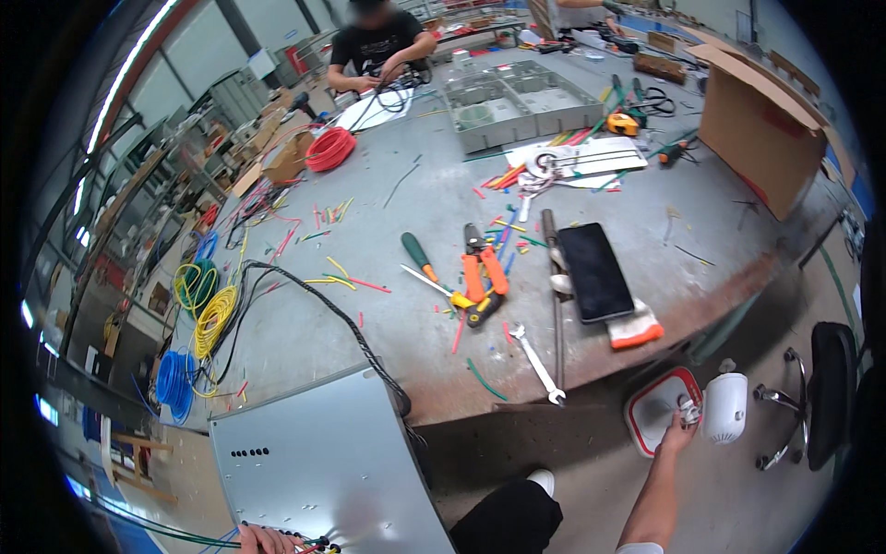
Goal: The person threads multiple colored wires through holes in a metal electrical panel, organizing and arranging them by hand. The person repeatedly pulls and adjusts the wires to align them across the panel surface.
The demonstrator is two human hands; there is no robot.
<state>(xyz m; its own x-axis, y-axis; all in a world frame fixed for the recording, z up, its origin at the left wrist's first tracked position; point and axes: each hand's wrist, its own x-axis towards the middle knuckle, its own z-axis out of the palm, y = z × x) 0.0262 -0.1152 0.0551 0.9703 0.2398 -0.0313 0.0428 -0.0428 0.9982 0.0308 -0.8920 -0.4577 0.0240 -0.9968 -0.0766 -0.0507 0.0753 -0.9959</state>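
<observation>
At the lower edge my left hand [266, 539] is closed around a bundle of thin wires, partly cut off by the picture's edge. Green wires [175, 532] trail off to its left, and coloured wire ends show at its right. The hand rests by a grey metal panel [305, 443] with a row of small black holes. My right arm reaches down past the table's front edge. There my right hand [679, 434] is closed on a small whitish, shiny thing [688, 410] too small to name, over a white tray-like object with a red rim [637, 415].
A white cylindrical appliance [726, 406] stands beside my right hand, with a black wheeled chair [826, 397] further right. The table holds a wrench [537, 365], orange-handled pliers [482, 268], a black phone [595, 272] and wire coils [214, 321]. A person [383, 51] works across it.
</observation>
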